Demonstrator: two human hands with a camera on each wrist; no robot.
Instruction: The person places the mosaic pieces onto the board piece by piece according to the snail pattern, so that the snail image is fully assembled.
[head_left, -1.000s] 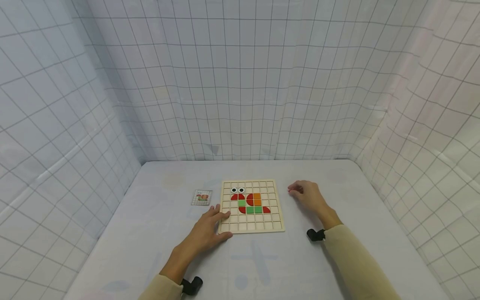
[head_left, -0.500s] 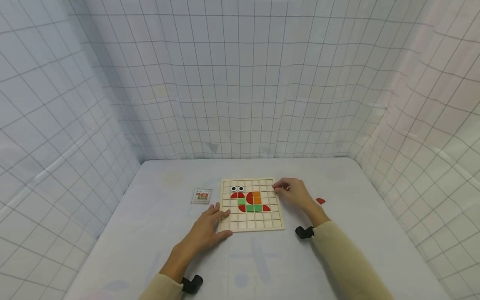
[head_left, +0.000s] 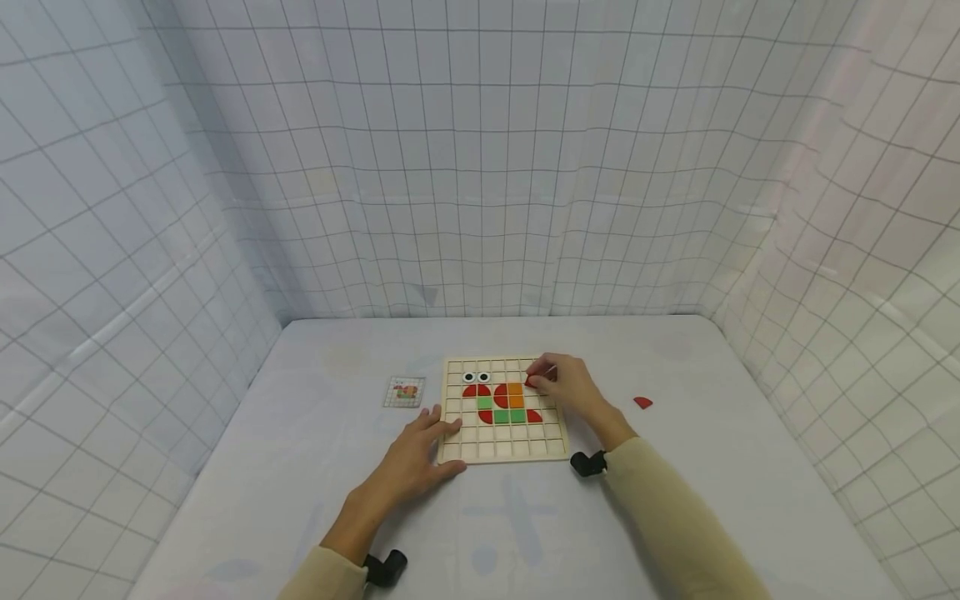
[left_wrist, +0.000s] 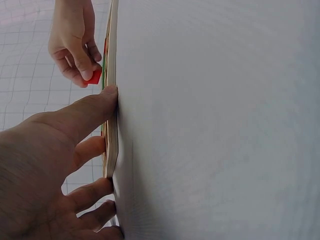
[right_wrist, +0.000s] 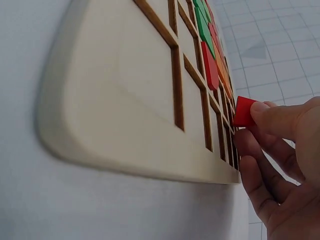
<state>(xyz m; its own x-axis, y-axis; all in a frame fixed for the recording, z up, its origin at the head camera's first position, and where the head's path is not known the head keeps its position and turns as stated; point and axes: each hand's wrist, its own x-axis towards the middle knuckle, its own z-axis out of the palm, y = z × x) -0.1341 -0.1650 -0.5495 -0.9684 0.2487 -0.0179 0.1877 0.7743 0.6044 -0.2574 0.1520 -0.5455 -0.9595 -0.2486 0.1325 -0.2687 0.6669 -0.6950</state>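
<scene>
A square wooden grid board [head_left: 487,452] lies mid-table, with red, green and orange tiles and two round eye tiles [head_left: 476,377] set in its cells. My left hand [head_left: 408,458] rests at the board's left edge, its thumb by the near corner and a finger over the rim. Between thumb and fingertips, my right hand [head_left: 572,389] pinches a small red tile [right_wrist: 244,111] over the board's right part, right of the orange tiles [head_left: 515,395]. Fingers cover part of that tile, so its full outline is hidden.
One loose red quarter-circle tile [head_left: 642,402] lies on the white table to the right of the board. A small picture card [head_left: 404,392] with a coloured figure on a grid lies left of the board. Grid-patterned curtains [head_left: 480,208] stand behind and at both sides.
My right hand has moved left with the red tile, from beside the board to above it. The loose red tile, earlier hidden, has come into view. My left hand stays put.
</scene>
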